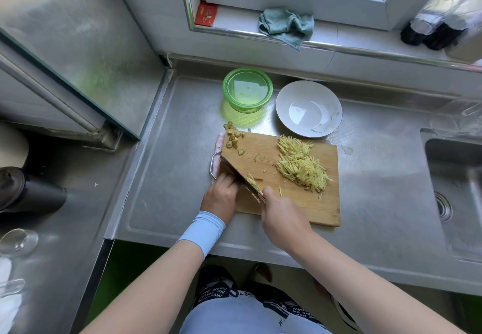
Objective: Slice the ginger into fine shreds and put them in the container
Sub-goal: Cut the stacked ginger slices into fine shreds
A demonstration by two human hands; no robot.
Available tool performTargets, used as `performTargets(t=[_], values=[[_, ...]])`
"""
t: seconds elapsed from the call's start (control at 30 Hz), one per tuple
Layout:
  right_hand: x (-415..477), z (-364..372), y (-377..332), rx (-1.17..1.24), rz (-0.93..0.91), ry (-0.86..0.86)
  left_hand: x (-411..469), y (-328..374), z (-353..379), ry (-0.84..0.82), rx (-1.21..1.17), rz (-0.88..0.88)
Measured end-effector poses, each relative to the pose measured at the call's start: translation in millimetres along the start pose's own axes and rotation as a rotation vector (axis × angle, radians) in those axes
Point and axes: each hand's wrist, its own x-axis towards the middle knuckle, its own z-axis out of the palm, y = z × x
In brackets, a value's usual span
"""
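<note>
A wooden cutting board (300, 203) lies on the steel counter. A pile of fine ginger shreds (300, 164) covers its right half, and ginger peel scraps (233, 139) lie at its far left corner. My right hand (281, 216) grips the handle of a cleaver (241, 175), whose blade runs diagonally across the board's left part. A small piece of ginger (251, 178) sits against the blade. My left hand (221, 192) rests with curled fingers behind the blade; what the fingers hold is hidden. A green plastic container (247, 91) stands beyond the board.
A white bowl (309, 109) stands right of the green container. A sink (459, 190) is at the right. A teal cloth (287, 25) lies on the windowsill. A dark pot (28, 190) and a glass bowl (18, 241) sit on the left counter.
</note>
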Motion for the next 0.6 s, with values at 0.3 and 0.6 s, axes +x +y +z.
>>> performTargets(t=[0.3, 0.6], values=[[10.6, -3.7, -6.6, 0.027, -0.020, -0.011, 0.5, 3.4, -3.0, 0.024, 0.012, 0.024], [10.8, 1.4, -6.8, 0.025, -0.001, -0.019, 0.5, 1.0, -5.3, -0.005, -0.013, 0.011]])
